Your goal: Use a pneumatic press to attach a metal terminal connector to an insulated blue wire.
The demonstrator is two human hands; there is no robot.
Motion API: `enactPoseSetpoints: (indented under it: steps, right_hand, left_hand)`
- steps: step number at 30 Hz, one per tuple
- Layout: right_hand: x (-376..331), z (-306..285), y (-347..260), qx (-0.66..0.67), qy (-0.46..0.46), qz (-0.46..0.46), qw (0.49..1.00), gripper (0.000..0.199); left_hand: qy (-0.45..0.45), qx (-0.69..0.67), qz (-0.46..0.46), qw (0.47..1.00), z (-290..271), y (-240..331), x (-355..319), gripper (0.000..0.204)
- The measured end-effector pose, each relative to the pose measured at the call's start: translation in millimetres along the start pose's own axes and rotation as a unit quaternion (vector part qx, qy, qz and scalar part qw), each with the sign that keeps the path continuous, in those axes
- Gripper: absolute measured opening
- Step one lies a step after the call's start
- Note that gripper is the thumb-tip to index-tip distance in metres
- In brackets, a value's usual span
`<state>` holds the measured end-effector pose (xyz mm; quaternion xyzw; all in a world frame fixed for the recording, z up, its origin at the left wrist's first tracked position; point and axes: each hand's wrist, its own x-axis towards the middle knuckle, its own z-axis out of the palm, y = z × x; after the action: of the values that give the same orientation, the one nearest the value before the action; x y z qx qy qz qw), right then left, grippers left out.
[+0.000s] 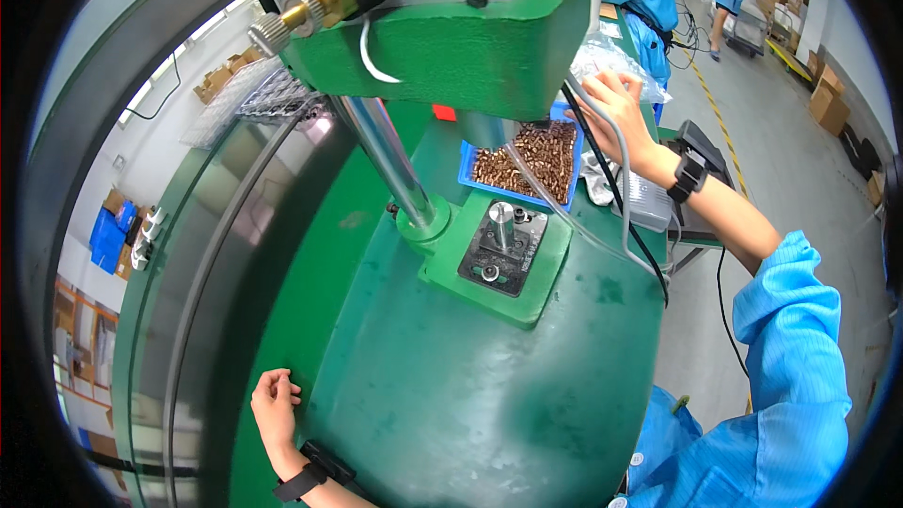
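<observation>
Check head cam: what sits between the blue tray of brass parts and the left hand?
In the head view, the dark fixture plate with its upright metal pin, then bare green machine base, lie between blue tray and left hand.

Light: bright, even, from overhead.
Glare: streak on the steel column [386, 155], left of the blue tray [527, 165]; sheen on the green base [470, 395].
Shadow: soft, under the press head [451, 47].
Edges: bent, black rim.
Focus: sharp.
</observation>
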<state>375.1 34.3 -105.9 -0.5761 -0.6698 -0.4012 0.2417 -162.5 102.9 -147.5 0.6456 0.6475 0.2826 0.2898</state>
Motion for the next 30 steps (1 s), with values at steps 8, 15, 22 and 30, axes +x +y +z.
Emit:
enactPoseSetpoints:
  steps: [8, 15, 22, 30]
  right_hand:
    - [0, -3, 2, -0.002, 0.005, 0.000, 1.000, 0.018]
    - [4, 0, 2, 0.011, -0.018, 0.016, 1.000, 0.019]
    - [8, 5, 0, -0.004, 0.004, 0.008, 1.000, 0.009]
    - [-3, 10, 2, 0.007, 0.004, 0.045, 0.999, 0.010]
  left_hand:
    - [-0.009, 0.001, 0.006, 1.000, 5, 7, 2, 0.016]
    - [0.009, -0.017, 0.004, 1.000, 3, 3, 3, 0.015]
    - [0.003, -0.009, 0.000, 1.000, 2, 6, 2, 0.016]
    - [-0.004, -0.006, 0.005, 1.000, 2, 6, 1, 0.016]
